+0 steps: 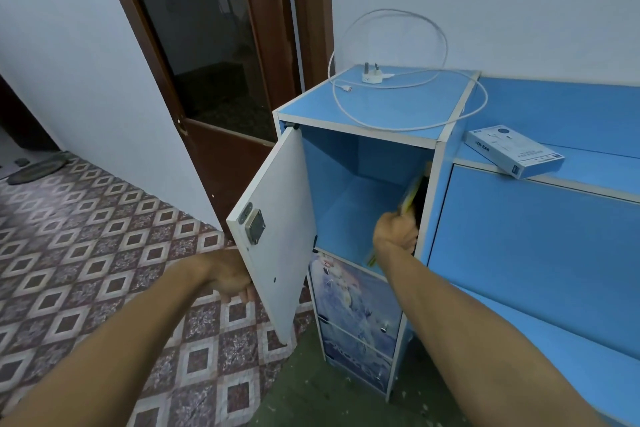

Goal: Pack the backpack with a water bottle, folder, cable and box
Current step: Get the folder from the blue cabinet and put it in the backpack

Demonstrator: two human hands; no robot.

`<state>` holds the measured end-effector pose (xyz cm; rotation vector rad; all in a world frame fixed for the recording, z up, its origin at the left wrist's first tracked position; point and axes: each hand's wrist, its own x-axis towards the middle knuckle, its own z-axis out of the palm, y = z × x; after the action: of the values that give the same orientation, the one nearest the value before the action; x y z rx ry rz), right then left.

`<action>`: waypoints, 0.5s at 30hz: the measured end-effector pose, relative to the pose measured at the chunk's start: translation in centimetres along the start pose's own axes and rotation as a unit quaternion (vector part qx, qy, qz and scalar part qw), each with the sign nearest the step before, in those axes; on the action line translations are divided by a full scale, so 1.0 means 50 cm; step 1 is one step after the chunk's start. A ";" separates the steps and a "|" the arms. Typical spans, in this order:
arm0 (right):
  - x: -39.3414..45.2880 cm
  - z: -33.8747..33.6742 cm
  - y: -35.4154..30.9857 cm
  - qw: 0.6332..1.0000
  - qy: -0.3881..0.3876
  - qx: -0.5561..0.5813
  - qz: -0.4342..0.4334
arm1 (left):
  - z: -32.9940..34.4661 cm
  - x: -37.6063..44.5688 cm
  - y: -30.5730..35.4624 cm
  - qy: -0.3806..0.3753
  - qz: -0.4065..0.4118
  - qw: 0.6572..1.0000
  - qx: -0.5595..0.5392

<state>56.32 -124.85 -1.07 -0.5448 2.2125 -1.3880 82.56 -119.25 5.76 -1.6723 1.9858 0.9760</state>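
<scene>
Left hand [232,282] grips the lower edge of the open cabinet door [273,229]. Right hand [396,230] is clenched round a yellow folder [410,196] upright in the top compartment. Beyond, cable [398,97] lies on the cabinet top; box [514,152] on the adjoining ledge.

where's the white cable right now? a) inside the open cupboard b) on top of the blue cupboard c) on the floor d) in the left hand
b, the cable lies looped on top of the cupboard beside its white plug, in neither hand.
</scene>
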 end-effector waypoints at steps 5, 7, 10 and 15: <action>-0.052 -0.031 0.021 0.990 0.018 -0.031 -0.139 | -0.006 0.002 0.012 -0.021 0.000 1.000 0.000; -0.071 -0.046 0.029 0.986 0.008 -0.036 -0.164 | -0.005 0.003 0.017 -0.022 -0.009 1.000 -0.005; -0.084 -0.084 0.029 0.981 0.010 -0.036 -0.191 | 0.005 0.003 0.032 -0.009 -0.020 0.999 -0.029; -0.055 -0.191 0.037 0.970 0.009 -0.073 -0.230 | 0.031 -0.013 0.070 0.028 -0.047 0.994 -0.092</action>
<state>52.87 -115.70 1.36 -1.1626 2.3074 -1.4492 79.11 -117.51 6.06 -1.8913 1.8808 1.1191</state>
